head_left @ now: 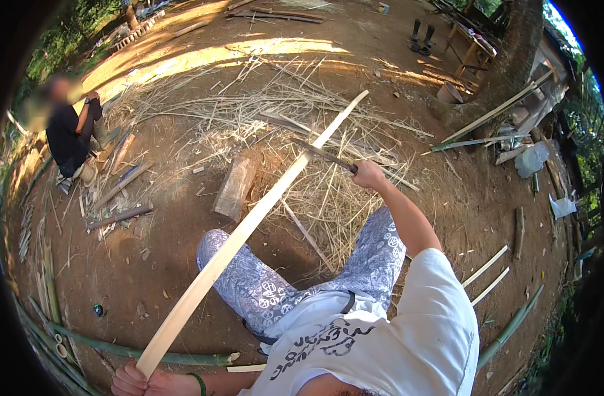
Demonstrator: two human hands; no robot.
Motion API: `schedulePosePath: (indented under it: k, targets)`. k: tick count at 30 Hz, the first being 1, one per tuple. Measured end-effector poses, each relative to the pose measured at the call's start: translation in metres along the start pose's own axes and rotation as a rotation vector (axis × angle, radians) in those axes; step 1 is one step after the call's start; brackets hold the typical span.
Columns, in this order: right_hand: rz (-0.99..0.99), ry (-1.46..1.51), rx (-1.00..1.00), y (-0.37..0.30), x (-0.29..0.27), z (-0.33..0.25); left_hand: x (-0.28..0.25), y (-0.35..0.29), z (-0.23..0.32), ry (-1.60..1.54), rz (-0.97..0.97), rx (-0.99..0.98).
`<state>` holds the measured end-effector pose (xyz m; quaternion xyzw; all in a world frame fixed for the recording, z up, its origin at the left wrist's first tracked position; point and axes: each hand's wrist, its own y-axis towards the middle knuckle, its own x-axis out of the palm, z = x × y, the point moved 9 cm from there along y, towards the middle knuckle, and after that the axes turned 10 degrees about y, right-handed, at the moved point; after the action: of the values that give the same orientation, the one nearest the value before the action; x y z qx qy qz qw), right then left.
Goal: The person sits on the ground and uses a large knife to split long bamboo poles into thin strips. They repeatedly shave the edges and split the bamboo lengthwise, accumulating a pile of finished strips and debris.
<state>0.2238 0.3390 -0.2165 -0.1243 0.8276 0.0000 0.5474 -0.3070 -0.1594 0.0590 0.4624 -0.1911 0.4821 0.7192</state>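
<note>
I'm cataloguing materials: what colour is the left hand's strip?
The strip is pale cream-yellow, clearest in the head view.

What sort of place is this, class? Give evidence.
Probably an outdoor bamboo-working yard: shavings litter the dirt ground, a green bamboo pole lies nearby, and the left hand holds a long pale strip.

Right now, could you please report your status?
Left hand gripping near end of bamboo slat; right hand holding knife across slat; loose shavings underneath.
</note>
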Motion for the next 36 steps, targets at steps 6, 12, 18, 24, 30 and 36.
schedulePosePath:
  k: [6,12,18,24,30,36]
  targets:
    - [-0.147,0.007,-0.045,-0.025,0.021,-0.056,-0.011,0.019,0.056,-0.095,-0.272,-0.005]
    - [-0.019,0.001,0.037,-0.001,0.021,0.022,-0.043,0.026,0.115,0.839,0.003,0.340]
    - [-0.285,0.016,-0.111,-0.025,0.043,-0.079,-0.045,0.032,0.118,0.525,0.229,0.244]
    - [-0.146,-0.108,0.147,0.043,0.046,0.047,-0.078,0.074,0.146,0.437,-0.012,0.147]
    - [-0.281,0.005,-0.135,0.020,0.077,-0.030,-0.092,0.070,0.151,0.558,0.035,0.158]
    - [0.123,-0.073,0.431,0.068,0.055,0.096,-0.102,0.080,0.137,0.528,0.016,0.113]
